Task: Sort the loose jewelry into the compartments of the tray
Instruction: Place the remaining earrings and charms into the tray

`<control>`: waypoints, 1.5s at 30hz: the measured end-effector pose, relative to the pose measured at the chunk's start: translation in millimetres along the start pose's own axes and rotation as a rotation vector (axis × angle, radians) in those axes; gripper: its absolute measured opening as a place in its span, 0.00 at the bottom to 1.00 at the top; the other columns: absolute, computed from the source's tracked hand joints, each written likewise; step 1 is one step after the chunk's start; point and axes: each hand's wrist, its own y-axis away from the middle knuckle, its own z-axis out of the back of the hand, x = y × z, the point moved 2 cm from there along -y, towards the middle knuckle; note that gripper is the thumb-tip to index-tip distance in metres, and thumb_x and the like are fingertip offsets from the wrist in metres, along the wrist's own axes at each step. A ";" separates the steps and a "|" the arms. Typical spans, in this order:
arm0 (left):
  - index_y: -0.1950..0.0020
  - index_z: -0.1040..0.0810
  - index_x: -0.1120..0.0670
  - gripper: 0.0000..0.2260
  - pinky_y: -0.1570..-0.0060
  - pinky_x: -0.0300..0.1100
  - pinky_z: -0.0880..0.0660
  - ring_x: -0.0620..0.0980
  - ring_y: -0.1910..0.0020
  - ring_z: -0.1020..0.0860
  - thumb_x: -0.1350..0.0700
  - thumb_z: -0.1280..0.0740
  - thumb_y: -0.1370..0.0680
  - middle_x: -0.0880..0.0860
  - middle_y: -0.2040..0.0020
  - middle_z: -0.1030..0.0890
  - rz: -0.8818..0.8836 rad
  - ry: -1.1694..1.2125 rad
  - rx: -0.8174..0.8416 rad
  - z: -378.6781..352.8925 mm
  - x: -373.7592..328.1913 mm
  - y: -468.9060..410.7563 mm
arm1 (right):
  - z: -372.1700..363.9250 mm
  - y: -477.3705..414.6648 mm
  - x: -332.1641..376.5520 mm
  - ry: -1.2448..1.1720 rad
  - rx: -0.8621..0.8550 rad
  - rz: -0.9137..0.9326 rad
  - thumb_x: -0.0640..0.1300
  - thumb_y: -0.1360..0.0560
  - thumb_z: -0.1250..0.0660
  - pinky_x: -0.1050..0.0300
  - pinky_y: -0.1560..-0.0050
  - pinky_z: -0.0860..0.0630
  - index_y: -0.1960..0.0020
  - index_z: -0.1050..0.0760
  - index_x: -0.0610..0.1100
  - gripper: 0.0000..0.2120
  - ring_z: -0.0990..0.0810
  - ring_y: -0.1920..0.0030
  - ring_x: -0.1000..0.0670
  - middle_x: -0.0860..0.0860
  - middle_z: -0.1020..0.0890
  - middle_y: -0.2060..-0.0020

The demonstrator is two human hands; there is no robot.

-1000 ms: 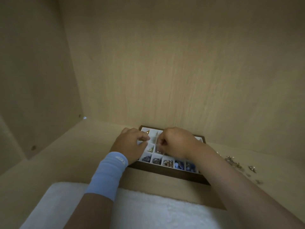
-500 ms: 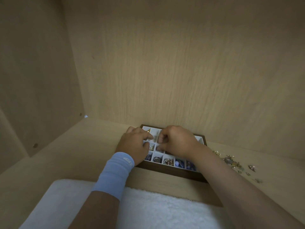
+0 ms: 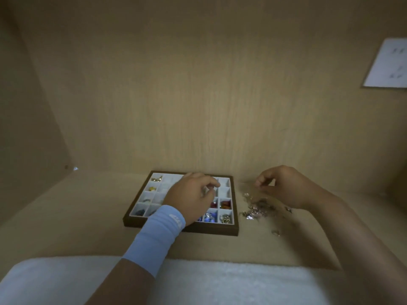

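A brown tray [image 3: 154, 226] with white compartments sits on the wooden shelf, and several cells hold gold, red and blue pieces. My left hand [image 3: 189, 194], with a blue wristband, hovers over the tray's middle with fingers curled, and a small greyish piece seems pinched at its fingertips. Loose jewelry [image 3: 257, 209] lies scattered right of the tray. My right hand [image 3: 286, 188] hangs just above that pile, thumb and fingers drawn close together. Whether it holds anything is unclear.
One stray piece [image 3: 275, 232] lies nearer me, right of the tray. A white towel [image 3: 220, 282] covers the front edge. Wooden walls close in behind and on the left. A white paper [image 3: 387, 64] hangs on the back wall at the right.
My right hand has left the tray and moved right, over the loose pile. The left hand stays over the tray. The camera has turned right, uncovering more compartments.
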 end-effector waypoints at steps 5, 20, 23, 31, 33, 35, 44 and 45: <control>0.48 0.17 0.45 0.09 0.46 0.40 0.25 0.39 0.57 0.25 0.55 0.36 0.22 0.38 0.57 0.24 0.039 0.153 0.137 -43.8 -51.9 -30.0 | 21.8 18.2 -57.3 0.056 0.015 -0.106 0.37 0.27 0.28 0.69 0.55 0.28 0.57 0.18 0.54 0.11 0.18 0.55 0.55 0.56 0.16 0.57; 0.45 0.18 0.43 0.09 0.39 0.46 0.30 0.47 0.42 0.30 0.48 0.34 0.23 0.44 0.46 0.21 -0.090 -0.051 0.235 -125.9 -89.8 -55.2 | 6.1 19.7 -87.8 -0.042 0.124 -0.144 0.40 0.33 0.22 0.73 0.62 0.29 0.57 0.13 0.52 0.08 0.22 0.67 0.67 0.60 0.16 0.67; 0.44 0.18 0.44 0.10 0.39 0.47 0.30 0.47 0.42 0.30 0.48 0.34 0.23 0.45 0.45 0.21 -0.101 -0.030 0.231 -125.8 -88.7 -53.6 | 4.6 19.3 -90.6 -0.086 0.104 -0.131 0.40 0.30 0.23 0.74 0.62 0.30 0.59 0.14 0.52 0.07 0.22 0.67 0.68 0.60 0.16 0.68; 0.51 0.19 0.42 0.07 0.46 0.44 0.24 0.41 0.53 0.22 0.53 0.30 0.26 0.41 0.58 0.17 0.033 0.310 0.149 -120.4 -87.6 -51.9 | 3.6 24.0 -86.6 -0.490 -0.001 -0.152 0.38 0.25 0.27 0.66 0.70 0.32 0.58 0.15 0.41 0.04 0.29 0.75 0.59 0.55 0.20 0.74; 0.54 0.19 0.43 0.05 0.48 0.44 0.22 0.41 0.56 0.19 0.53 0.28 0.27 0.43 0.60 0.16 0.092 0.456 0.116 -117.7 -86.5 -52.2 | 2.6 25.1 -82.9 -0.581 0.008 -0.139 0.41 0.24 0.28 0.63 0.70 0.32 0.55 0.16 0.38 0.06 0.29 0.72 0.55 0.47 0.19 0.68; 0.55 0.18 0.46 0.04 0.48 0.47 0.21 0.45 0.57 0.17 0.53 0.27 0.28 0.45 0.61 0.15 0.136 0.569 0.080 -115.0 -85.8 -52.7 | 1.9 24.9 -77.6 -0.651 0.032 -0.106 0.42 0.23 0.30 0.65 0.70 0.32 0.56 0.16 0.40 0.08 0.28 0.72 0.55 0.47 0.18 0.64; 0.50 0.17 0.52 0.05 0.53 0.35 0.23 0.42 0.56 0.17 0.59 0.28 0.25 0.47 0.61 0.14 0.210 0.789 0.033 -99.1 -85.8 -52.2 | -3.7 19.9 -54.1 -0.852 -0.128 -0.054 0.37 0.21 0.32 0.67 0.74 0.33 0.57 0.20 0.40 0.06 0.30 0.76 0.58 0.48 0.21 0.68; 0.50 0.16 0.51 0.06 0.51 0.35 0.23 0.42 0.54 0.17 0.58 0.28 0.25 0.47 0.59 0.14 0.222 0.785 0.032 -97.3 -84.2 -51.6 | -3.9 19.6 -51.6 -0.834 -0.152 -0.039 0.37 0.22 0.32 0.67 0.74 0.33 0.57 0.20 0.39 0.06 0.31 0.76 0.58 0.48 0.20 0.68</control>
